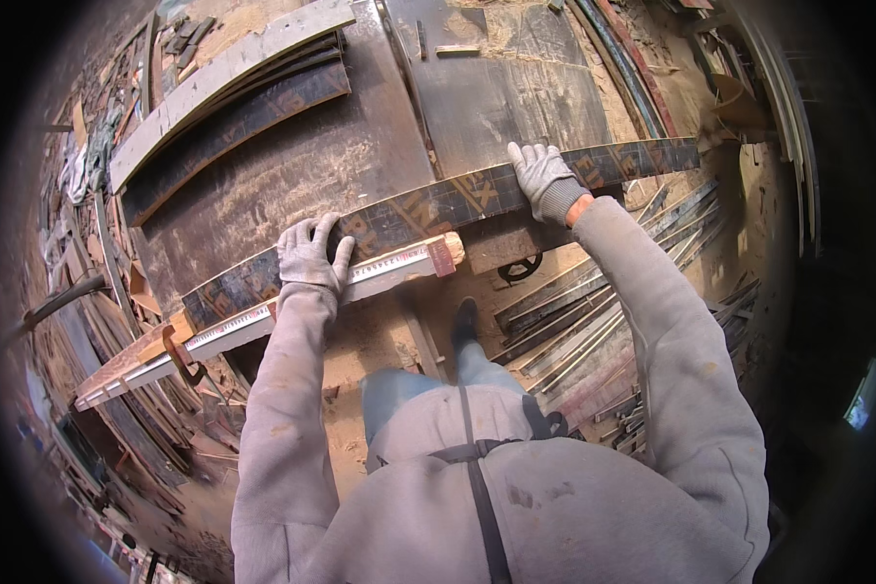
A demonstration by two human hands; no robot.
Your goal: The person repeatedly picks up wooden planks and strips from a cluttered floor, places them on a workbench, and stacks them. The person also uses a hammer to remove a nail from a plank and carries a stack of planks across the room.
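A long dark film-faced plywood strip [414, 216] with tan markings lies crosswise in front of me, along the near side of a worn metal-topped table [297, 167]. My left hand [311, 255], in a grey glove, holds the strip left of its middle, fingers over its far edge and thumb apart. Further right my right hand [545, 180], gloved too, grips the strip with fingers across its top. What the undersides of both hands do is hidden. Next to the strip's near edge runs a pale rail with a ruler scale [389, 269], with a reddish block [441, 255] at its right end.
More dark strips [243, 136] and a long pale board [229, 83] lie on the table's far left. Scrap wood [151, 389] covers the ground at left; stacked slats [579, 336] lie at lower right. A dark handwheel [521, 269] sits below the table's near edge.
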